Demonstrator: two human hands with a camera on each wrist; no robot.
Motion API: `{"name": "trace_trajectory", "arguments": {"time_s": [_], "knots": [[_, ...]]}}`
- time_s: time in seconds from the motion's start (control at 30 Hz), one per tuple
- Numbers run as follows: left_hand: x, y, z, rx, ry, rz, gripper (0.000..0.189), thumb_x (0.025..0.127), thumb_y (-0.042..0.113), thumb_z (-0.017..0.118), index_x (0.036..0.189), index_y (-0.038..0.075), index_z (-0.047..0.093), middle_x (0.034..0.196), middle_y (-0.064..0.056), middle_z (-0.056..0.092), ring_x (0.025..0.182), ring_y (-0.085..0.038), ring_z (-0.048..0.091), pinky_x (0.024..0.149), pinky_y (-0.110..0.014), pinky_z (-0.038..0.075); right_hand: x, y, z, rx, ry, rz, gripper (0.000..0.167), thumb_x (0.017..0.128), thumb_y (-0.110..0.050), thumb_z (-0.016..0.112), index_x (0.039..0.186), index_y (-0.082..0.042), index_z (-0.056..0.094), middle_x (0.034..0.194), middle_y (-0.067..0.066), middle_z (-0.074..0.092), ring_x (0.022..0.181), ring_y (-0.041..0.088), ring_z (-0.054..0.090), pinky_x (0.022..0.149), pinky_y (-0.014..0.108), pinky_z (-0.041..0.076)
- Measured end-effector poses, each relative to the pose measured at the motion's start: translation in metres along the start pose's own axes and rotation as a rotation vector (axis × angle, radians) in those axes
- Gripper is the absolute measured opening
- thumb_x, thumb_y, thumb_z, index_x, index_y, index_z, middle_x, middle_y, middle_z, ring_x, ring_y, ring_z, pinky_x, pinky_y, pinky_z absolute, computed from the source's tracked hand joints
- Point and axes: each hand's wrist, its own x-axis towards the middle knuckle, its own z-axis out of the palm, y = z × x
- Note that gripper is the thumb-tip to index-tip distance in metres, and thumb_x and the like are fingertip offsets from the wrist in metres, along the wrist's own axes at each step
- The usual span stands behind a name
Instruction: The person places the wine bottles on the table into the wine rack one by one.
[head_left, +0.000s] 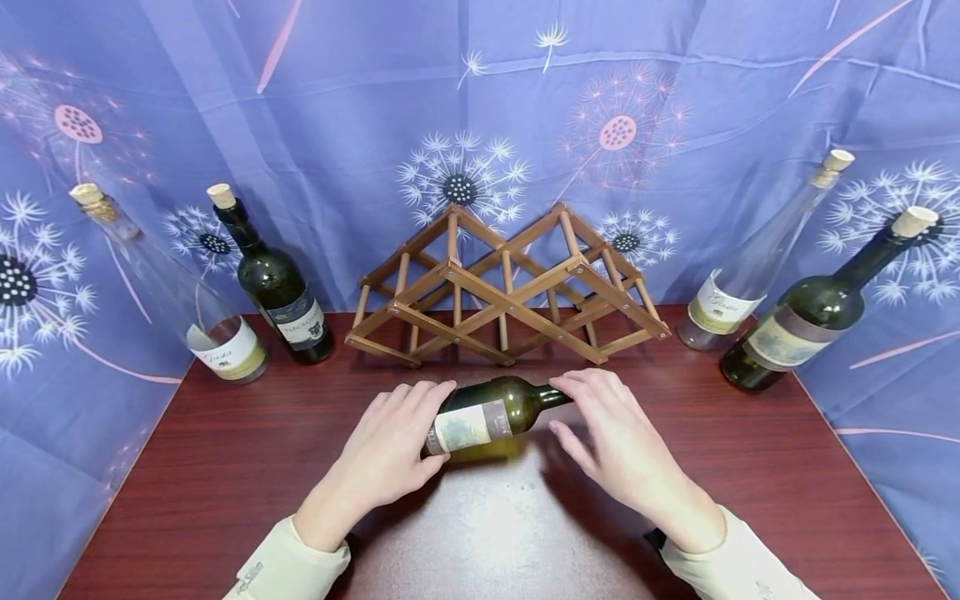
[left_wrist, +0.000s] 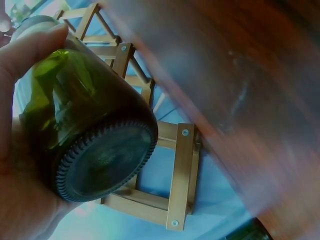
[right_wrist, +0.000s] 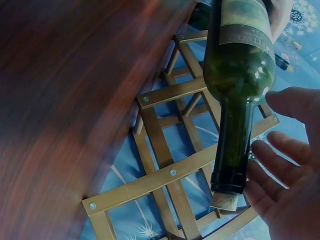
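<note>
A corked green wine bottle (head_left: pixel 474 417) lies sideways above the table, its neck toward the right. My left hand (head_left: pixel 393 442) grips its body near the base, with the thumb on the near side. The ridged base of the bottle (left_wrist: pixel 107 160) faces the left wrist camera. My right hand (head_left: pixel 622 442) is at the neck, its fingers loosely bent and the thumb apart from the glass. In the right wrist view the fingertips (right_wrist: pixel 255 187) are beside the neck and cork (right_wrist: pixel 224 201); whether they touch is hard to tell. Behind the bottle stands a wooden lattice wine rack (head_left: pixel 510 304).
At the left stand a clear corked bottle (head_left: pixel 225 346) and a dark green corked bottle (head_left: pixel 300 321). Another clear bottle (head_left: pixel 720 304) and a green bottle (head_left: pixel 787 337) stand at the right. Blue patterned cloth (head_left: pixel 337 125) hangs around the reddish-brown table (head_left: pixel 187 492).
</note>
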Motion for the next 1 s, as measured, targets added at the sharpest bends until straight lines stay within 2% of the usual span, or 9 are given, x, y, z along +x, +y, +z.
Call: {"name": "trace_trajectory", "arguments": {"time_s": [0.17, 0.3, 0.43, 0.57, 0.8, 1.0], "knots": [[0.0, 0.002, 0.0, 0.004, -0.014, 0.011, 0.095, 0.075, 0.037, 0.095, 0.155, 0.012, 0.049, 0.136, -0.005, 0.061, 0.116, -0.029, 0.061, 0.095, -0.049, 0.052, 0.0, 0.002, 0.004, -0.066, -0.028, -0.053, 0.05, 0.093, -0.023, 0.077, 0.135, -0.001, 0.062, 0.129, 0.013, 0.063, 0.123, 0.034, 0.058, 0.11, 0.053, 0.044], [0.0, 0.004, 0.0, 0.006, -0.021, 0.02, 0.095, 0.074, 0.036, 0.095, 0.154, 0.012, 0.049, 0.136, -0.005, 0.061, 0.116, -0.029, 0.061, 0.094, -0.049, 0.052, 0.0, 0.003, 0.005, -0.082, -0.049, -0.095, 0.046, 0.097, -0.022, 0.074, 0.136, 0.0, 0.062, 0.126, 0.012, 0.065, 0.121, 0.034, 0.06, 0.111, 0.053, 0.044], [-0.001, 0.005, 0.0, 0.013, -0.032, 0.031, 0.094, 0.075, 0.037, 0.094, 0.154, 0.012, 0.05, 0.137, -0.004, 0.061, 0.117, -0.029, 0.061, 0.095, -0.049, 0.052, -0.001, 0.005, 0.007, -0.091, -0.058, -0.121, 0.046, 0.095, -0.017, 0.077, 0.134, 0.002, 0.062, 0.124, 0.011, 0.066, 0.117, 0.033, 0.061, 0.108, 0.052, 0.047], [-0.001, 0.007, 0.001, 0.015, -0.042, 0.042, 0.093, 0.075, 0.038, 0.094, 0.153, 0.012, 0.051, 0.137, -0.003, 0.062, 0.117, -0.028, 0.061, 0.094, -0.049, 0.052, -0.002, 0.004, 0.009, -0.107, -0.087, -0.128, 0.046, 0.091, -0.012, 0.081, 0.131, 0.001, 0.064, 0.12, 0.01, 0.067, 0.114, 0.032, 0.062, 0.103, 0.051, 0.05], [-0.002, 0.009, 0.002, 0.017, -0.063, 0.065, 0.093, 0.075, 0.04, 0.095, 0.153, 0.013, 0.051, 0.137, -0.002, 0.062, 0.116, -0.028, 0.061, 0.092, -0.048, 0.052, -0.006, 0.003, 0.013, -0.15, -0.171, -0.104, 0.044, 0.093, -0.016, 0.083, 0.13, -0.003, 0.065, 0.117, 0.006, 0.068, 0.109, 0.027, 0.063, 0.092, 0.047, 0.054], [-0.003, 0.01, 0.003, 0.019, -0.069, 0.077, 0.092, 0.074, 0.04, 0.095, 0.151, 0.013, 0.052, 0.136, -0.002, 0.063, 0.115, -0.028, 0.062, 0.091, -0.047, 0.053, -0.008, 0.004, 0.014, -0.178, -0.21, -0.104, 0.043, 0.094, -0.02, 0.082, 0.131, -0.004, 0.065, 0.112, 0.005, 0.068, 0.104, 0.026, 0.063, 0.084, 0.044, 0.055]]}}
